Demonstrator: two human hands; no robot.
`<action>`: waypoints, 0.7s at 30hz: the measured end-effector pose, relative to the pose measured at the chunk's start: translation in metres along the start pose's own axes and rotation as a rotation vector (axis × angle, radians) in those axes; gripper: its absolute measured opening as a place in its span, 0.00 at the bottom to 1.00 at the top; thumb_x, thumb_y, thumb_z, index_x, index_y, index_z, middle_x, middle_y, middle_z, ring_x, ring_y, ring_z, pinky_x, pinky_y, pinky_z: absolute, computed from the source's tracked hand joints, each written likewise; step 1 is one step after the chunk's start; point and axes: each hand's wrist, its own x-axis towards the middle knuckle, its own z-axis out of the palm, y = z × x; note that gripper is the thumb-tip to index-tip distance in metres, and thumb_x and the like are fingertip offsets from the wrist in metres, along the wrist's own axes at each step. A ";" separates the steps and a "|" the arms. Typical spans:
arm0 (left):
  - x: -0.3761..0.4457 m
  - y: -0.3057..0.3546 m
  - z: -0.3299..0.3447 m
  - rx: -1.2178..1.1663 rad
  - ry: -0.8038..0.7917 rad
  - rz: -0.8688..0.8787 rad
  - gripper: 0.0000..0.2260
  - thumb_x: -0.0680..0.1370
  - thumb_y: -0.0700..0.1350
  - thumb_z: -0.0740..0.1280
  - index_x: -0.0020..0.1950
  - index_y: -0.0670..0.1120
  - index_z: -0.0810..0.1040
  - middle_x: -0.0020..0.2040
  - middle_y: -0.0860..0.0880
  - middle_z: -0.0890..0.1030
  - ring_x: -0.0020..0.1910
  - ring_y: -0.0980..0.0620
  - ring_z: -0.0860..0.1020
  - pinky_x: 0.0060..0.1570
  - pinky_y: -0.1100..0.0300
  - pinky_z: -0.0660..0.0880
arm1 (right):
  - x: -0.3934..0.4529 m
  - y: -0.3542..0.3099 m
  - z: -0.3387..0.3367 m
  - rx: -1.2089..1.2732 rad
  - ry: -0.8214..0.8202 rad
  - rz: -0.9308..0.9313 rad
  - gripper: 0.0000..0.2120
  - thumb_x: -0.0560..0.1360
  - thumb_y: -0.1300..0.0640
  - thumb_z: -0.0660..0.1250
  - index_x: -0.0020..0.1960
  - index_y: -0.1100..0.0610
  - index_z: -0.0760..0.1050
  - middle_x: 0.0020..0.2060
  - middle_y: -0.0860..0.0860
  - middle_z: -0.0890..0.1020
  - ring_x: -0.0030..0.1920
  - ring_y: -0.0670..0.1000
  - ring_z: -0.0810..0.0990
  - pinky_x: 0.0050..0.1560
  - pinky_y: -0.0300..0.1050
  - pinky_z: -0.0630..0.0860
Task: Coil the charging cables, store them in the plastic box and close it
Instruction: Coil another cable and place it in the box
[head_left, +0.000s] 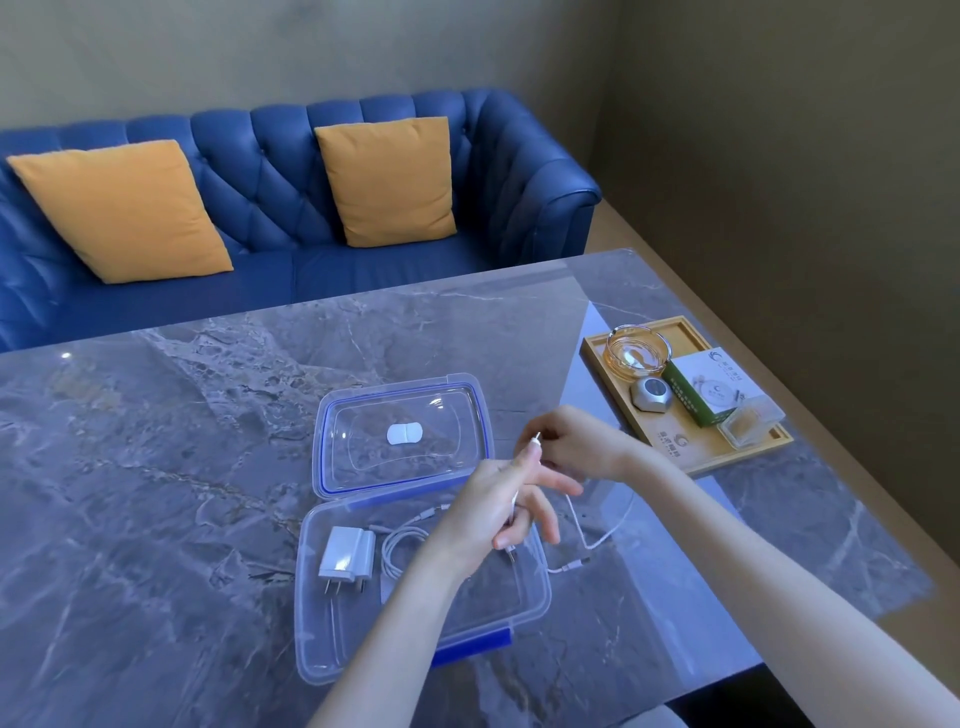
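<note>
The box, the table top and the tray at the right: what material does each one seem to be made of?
The box: clear plastic, glossy; the table shows through its walls. The table top: grey veined stone or a stone-look slab, polished, since it mirrors light. The tray: pale wood, possibly bamboo, matte, with a printed logo.

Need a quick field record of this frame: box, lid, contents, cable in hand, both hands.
box: clear plastic box, open, on the marble table
lid: lid lies flat behind the box
contents: white charger, coiled cable
loose cable: white cable, partly trailing on the table
left hand: left hand holds the cable
right hand: right hand pinches the cable's end
</note>
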 end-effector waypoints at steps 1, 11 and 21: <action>-0.001 0.001 0.003 -0.015 -0.016 0.007 0.24 0.81 0.54 0.49 0.45 0.42 0.81 0.20 0.49 0.78 0.13 0.58 0.58 0.24 0.63 0.54 | 0.003 0.001 0.004 0.007 0.035 -0.013 0.08 0.72 0.65 0.60 0.43 0.63 0.79 0.32 0.53 0.78 0.31 0.49 0.72 0.31 0.35 0.69; 0.016 -0.017 0.009 -0.131 0.342 -0.110 0.21 0.81 0.53 0.49 0.50 0.40 0.74 0.28 0.46 0.82 0.12 0.56 0.60 0.16 0.68 0.54 | -0.007 -0.012 0.003 0.147 0.272 -0.092 0.05 0.70 0.65 0.66 0.43 0.56 0.76 0.31 0.53 0.82 0.26 0.40 0.72 0.29 0.28 0.66; 0.038 -0.010 -0.020 -0.715 0.355 -0.097 0.23 0.82 0.53 0.44 0.45 0.45 0.76 0.29 0.55 0.82 0.33 0.56 0.76 0.30 0.65 0.65 | -0.030 -0.040 0.034 -0.128 0.261 -0.330 0.15 0.73 0.67 0.59 0.58 0.60 0.76 0.43 0.59 0.84 0.44 0.60 0.81 0.47 0.49 0.76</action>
